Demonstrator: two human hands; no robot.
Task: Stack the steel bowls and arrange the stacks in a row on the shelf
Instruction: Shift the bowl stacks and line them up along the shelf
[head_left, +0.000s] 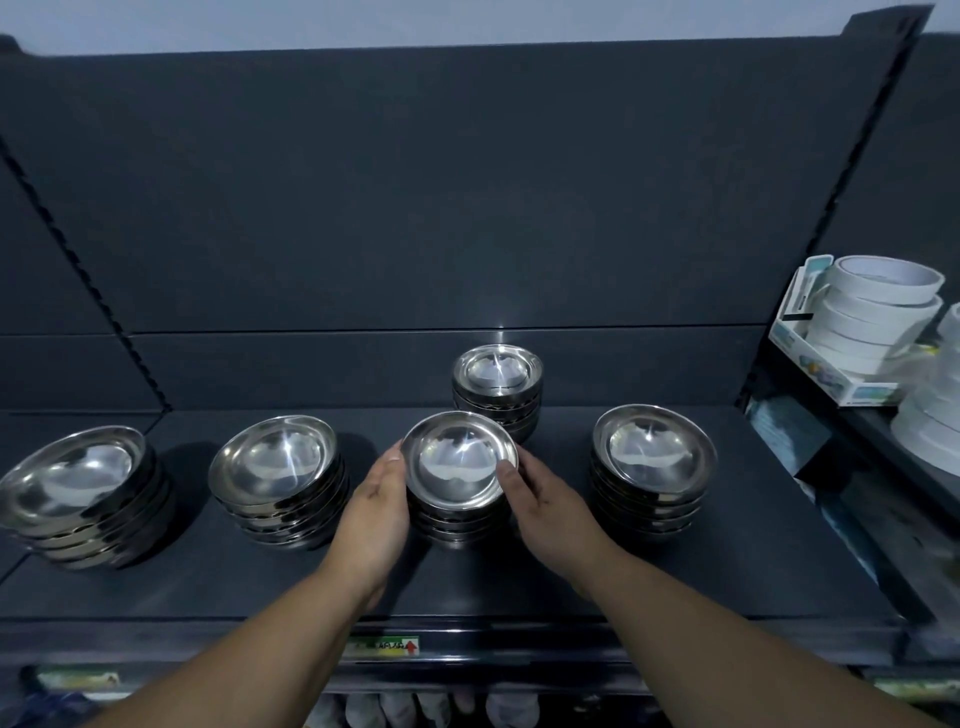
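Observation:
Several stacks of shiny steel bowls stand on the dark shelf (519, 582). A middle stack (460, 467) sits between my two hands. My left hand (376, 512) presses its left side, thumb at the top rim. My right hand (540, 499) cups the right side, thumb curled over the rim. Another stack (497, 384) stands behind it, near the back panel. In the front row a stack (280, 473) stands to the left, one (78, 493) at far left, and one (652, 462) to the right.
The shelf's dark back panel (415, 234) rises behind the bowls. On the neighbouring shelf to the right stand rolls of white tape (878, 306) in a cardboard tray and more white rolls (935, 410). A price label (384, 647) is stuck on the shelf's front edge.

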